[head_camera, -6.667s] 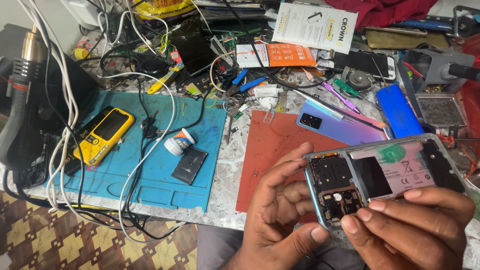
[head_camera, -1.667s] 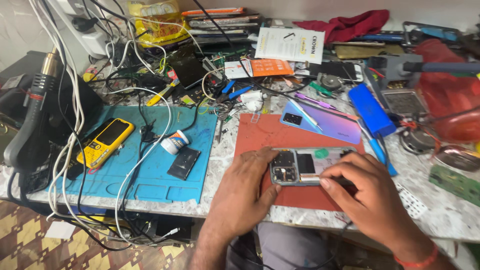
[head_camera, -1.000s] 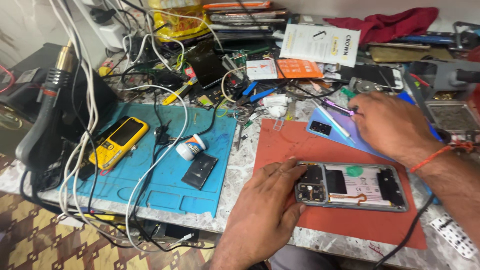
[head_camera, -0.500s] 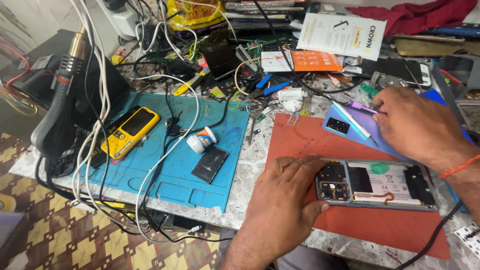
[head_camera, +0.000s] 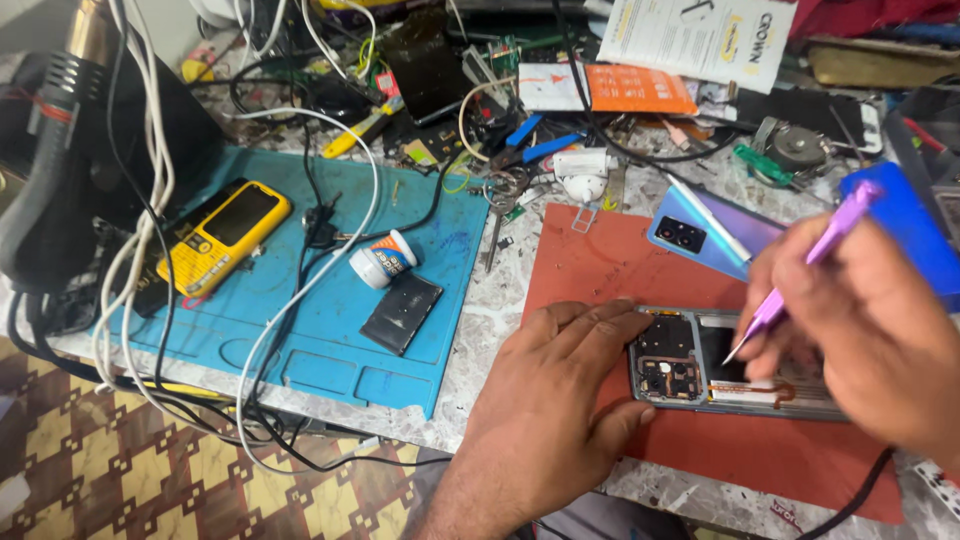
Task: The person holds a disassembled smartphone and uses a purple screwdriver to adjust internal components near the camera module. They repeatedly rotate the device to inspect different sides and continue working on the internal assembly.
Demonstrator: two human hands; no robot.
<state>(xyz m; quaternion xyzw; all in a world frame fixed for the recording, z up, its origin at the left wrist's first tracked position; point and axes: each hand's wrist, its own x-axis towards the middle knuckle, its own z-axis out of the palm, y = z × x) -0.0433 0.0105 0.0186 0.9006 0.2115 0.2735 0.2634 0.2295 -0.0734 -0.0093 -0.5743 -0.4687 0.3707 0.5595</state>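
Tweezers (head_camera: pixel 800 270) now in right hand (head_camera: pixel 860 330) grip, tip over opened phone (head_camera: pixel 700 365) (left hand (head_camera: pixel 550 400) flat, steadying it).

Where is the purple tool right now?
In the head view, the purple tool is at the right, held in the right hand, its tip over the opened phone on the red mat, which the left hand steadies.

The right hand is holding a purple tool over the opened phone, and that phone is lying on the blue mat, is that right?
Not quite. The head view shows the opened phone on the red mat, not the blue mat. The right hand does hold the purple tool over it.
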